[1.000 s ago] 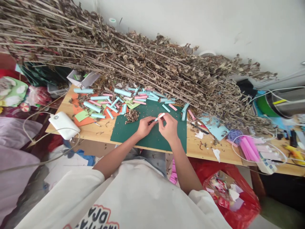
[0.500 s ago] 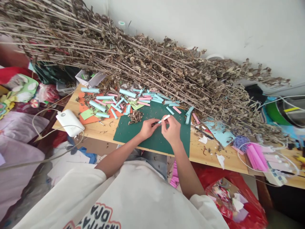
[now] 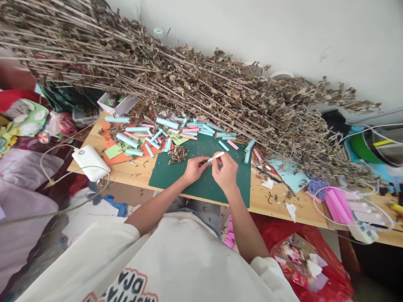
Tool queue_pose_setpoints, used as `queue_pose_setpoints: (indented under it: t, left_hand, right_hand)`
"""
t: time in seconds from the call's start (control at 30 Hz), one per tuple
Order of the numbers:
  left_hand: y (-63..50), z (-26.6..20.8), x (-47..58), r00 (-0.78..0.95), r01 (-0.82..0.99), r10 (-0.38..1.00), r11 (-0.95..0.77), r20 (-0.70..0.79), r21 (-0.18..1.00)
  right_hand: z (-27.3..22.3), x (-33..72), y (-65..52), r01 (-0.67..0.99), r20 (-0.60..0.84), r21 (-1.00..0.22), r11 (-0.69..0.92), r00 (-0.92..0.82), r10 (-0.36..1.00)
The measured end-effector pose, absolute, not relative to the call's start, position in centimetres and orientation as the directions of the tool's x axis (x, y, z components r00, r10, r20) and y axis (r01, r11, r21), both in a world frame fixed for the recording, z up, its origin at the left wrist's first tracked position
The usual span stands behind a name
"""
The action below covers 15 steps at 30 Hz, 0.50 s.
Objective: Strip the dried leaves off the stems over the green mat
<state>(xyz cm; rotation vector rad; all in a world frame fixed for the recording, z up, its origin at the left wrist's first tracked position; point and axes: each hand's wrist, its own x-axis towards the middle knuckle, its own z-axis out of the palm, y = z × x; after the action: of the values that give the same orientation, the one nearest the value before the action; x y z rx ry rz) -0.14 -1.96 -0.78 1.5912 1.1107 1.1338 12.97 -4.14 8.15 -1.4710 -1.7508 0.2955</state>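
Observation:
Over the green cutting mat [image 3: 201, 184], both hands meet at a thin pale roll [image 3: 218, 155] that looks like rolled paper. My left hand [image 3: 194, 170] is closed, its fingertips pinching the roll's left end. Around the middle of it are the bent fingers of my right hand [image 3: 225, 171], with the whitish end sticking out at the upper right. The fingers cover part of the roll. A clump of crumbled dry leaves [image 3: 178, 154] lies on the mat left of my left hand. Blue paper tubes [image 3: 166, 123] and pink paper tubes [image 3: 233, 144] are scattered behind the hands.
A large heap of dried leafy stalks [image 3: 201, 88] spans the back of the wooden table [image 3: 141, 170]. At the left edge sits a white power bank [image 3: 91, 162] with a cable. Purple string [image 3: 317, 187] and pink paper [image 3: 338, 205] lie right. A red bag [image 3: 330, 264] hangs below.
Both hands stay in nearly the same place, still on the pale roll, which has tilted slightly. The whole view has shifted a little.

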Motion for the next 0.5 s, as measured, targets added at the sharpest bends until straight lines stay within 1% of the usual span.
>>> queue_pose_setpoints:
  t: [0.1,0.27,0.4,0.5]
  left_hand:
    - [-2.01,-0.92,-0.18,0.198,0.187,0.962,-0.227,0.19,0.956]
    - [-2.04,-1.04,-0.26,0.201,0.211,0.961,-0.234,0.192,0.949]
    - [-2.01,-0.81,-0.24,0.203,0.191,0.96,-0.23,0.191,0.954]
    - [-2.01,-0.61,-0.26,0.211,0.187,0.96,-0.225,0.184,0.956]
  right_hand:
    - [8.3,12.98,-4.14,0.703,0.416,-0.648,0.294,0.004,0.909]
    - [8.43,12.97,-4.03,0.722,0.406,-0.628,0.289,-0.013,0.914]
    - [8.08,12.68,-3.9,0.735,0.392,-0.627,0.257,0.013,0.92]
    - [7.79,12.39,-3.77,0.72,0.37,-0.65,0.243,0.02,0.929]
